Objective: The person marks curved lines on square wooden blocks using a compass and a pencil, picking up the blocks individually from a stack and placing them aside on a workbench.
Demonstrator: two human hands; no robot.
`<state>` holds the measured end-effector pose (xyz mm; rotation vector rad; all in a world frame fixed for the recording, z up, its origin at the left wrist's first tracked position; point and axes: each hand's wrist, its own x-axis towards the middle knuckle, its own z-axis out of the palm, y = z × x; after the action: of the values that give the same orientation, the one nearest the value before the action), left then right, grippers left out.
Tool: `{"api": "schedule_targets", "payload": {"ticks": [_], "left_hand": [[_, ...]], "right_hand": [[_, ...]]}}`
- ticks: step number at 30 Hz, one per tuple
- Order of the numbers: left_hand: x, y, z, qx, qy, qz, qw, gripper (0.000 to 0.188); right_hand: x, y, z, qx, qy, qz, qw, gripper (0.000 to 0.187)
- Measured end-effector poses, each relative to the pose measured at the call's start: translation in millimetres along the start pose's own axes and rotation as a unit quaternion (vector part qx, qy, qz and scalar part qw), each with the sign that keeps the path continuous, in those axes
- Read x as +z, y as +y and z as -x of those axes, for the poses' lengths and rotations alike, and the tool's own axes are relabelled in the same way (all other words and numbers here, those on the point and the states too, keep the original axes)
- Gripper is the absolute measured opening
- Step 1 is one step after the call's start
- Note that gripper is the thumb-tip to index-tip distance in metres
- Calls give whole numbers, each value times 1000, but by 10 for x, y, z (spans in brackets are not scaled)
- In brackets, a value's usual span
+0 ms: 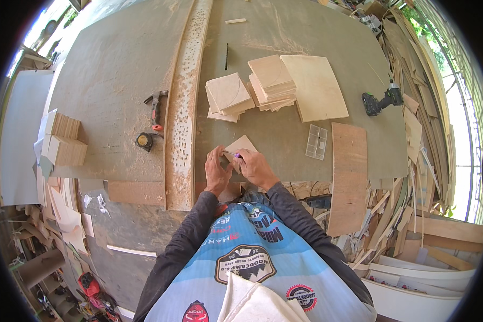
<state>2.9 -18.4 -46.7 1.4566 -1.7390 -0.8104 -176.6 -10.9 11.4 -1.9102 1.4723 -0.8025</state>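
Observation:
At the table's near edge, my left hand and my right hand work close together over a thin square plywood piece. My right fingers close round a slim tool with a purple part; a thin, light length of it runs toward my left fingertips. The left fingers are drawn together at the near-left side of the plywood, and what they grip is hidden. Just beyond, plywood squares are piled in a left stack and a right stack, with curved lines on the top pieces.
A larger plywood sheet, clear plastic case, cordless drill and brown board lie to the right. Leftward are a sawdust-covered strip, hammer, tape measure and stacked wood blocks. A drill bit lies farther back.

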Motion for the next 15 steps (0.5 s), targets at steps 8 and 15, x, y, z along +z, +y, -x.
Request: {"api": "schedule_targets", "payload": {"ticks": [8, 15], "left_hand": [[44, -102, 24, 31, 26, -24, 999, 73], [38, -51, 23, 18, 40, 2, 999, 75]], "right_hand": [[-89, 229, -226, -76, -7, 65, 995, 17], [-397, 228, -732, -138, -80, 113, 981, 13]]}}
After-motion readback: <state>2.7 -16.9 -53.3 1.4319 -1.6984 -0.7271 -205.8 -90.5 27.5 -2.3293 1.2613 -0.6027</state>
